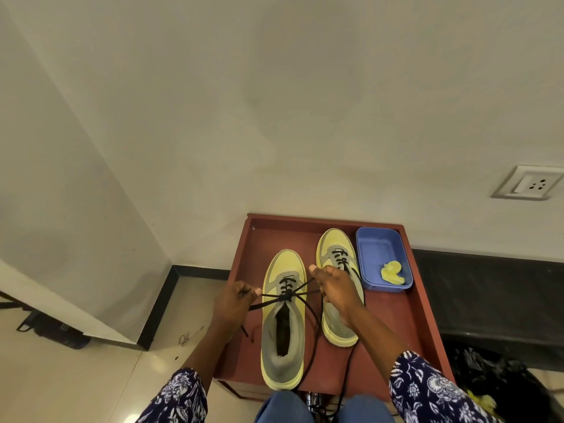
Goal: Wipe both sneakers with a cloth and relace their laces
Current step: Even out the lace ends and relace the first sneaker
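Two yellow and grey sneakers stand toes away from me on a reddish-brown tray table [406, 319]. On the left sneaker [283, 325] the black lace [287, 296] is drawn into a knot over the tongue. My left hand [233, 303] pinches one lace end to the left of the shoe. My right hand [334, 288] grips the other end on the right, covering part of the right sneaker [335, 248]. Loose lace lengths trail down toward my knees. A crumpled yellow cloth [392, 273] lies in a blue plastic tub [378, 239].
The tub sits at the tray's far right corner, beside the right sneaker. A white wall rises just behind the tray, with a socket plate [531, 183] at the right. A black bag [500, 380] lies on the floor at the right, dark items at the left.
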The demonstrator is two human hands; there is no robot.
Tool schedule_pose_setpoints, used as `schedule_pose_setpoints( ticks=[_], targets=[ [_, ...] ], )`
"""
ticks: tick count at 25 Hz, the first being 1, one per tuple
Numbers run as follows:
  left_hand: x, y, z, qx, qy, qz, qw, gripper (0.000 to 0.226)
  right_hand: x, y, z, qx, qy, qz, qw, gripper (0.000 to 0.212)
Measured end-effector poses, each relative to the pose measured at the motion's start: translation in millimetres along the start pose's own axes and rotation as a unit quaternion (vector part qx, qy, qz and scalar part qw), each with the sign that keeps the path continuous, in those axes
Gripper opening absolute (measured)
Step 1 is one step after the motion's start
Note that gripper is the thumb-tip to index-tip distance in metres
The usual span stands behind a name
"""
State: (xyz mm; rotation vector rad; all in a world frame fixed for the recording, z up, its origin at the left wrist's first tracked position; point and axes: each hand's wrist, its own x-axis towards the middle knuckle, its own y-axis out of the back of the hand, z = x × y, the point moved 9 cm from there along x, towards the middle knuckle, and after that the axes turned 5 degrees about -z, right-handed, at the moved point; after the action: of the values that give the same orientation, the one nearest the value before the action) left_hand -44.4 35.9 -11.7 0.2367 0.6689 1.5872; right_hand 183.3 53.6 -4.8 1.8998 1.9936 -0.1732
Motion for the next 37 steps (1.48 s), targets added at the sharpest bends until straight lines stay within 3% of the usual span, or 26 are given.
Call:
schedule_pose_setpoints(
  ticks=[5,15,18,21,23,33,37],
  targets=[
    [4,3,-1,0.026,-0.011,-0.009,1.000,0.026,0,5,-14,-0.136,0.084,-0.005,0.987,0.044],
    [5,3,-1,0.068,-0.036,-0.033,0.997,0.025,5,8,-16,-0.430,0.145,-0.062,0.889,0.042],
    [5,4,-2,0.064,-0.042,-0.029,0.997,0.022,5,12,-14,-0.392,0.128,-0.045,0.910,0.041],
    [6,4,-6,0.073,-0.042,-0.027,0.996,0.020,8,29,-5,-0.250,0.063,0.003,0.966,0.038],
    [5,3,-6,0.087,-0.045,-0.021,0.995,0.020,9,33,1,-0.180,0.029,0.009,0.983,0.035],
    [4,5,-4,0.119,-0.071,0.006,0.990,0.021,7,33,2,-0.205,0.074,0.007,0.976,0.038],
    [2,4,-7,0.131,-0.070,0.009,0.989,0.022,9,33,1,-0.277,0.097,0.012,0.956,0.036]
  ],
)
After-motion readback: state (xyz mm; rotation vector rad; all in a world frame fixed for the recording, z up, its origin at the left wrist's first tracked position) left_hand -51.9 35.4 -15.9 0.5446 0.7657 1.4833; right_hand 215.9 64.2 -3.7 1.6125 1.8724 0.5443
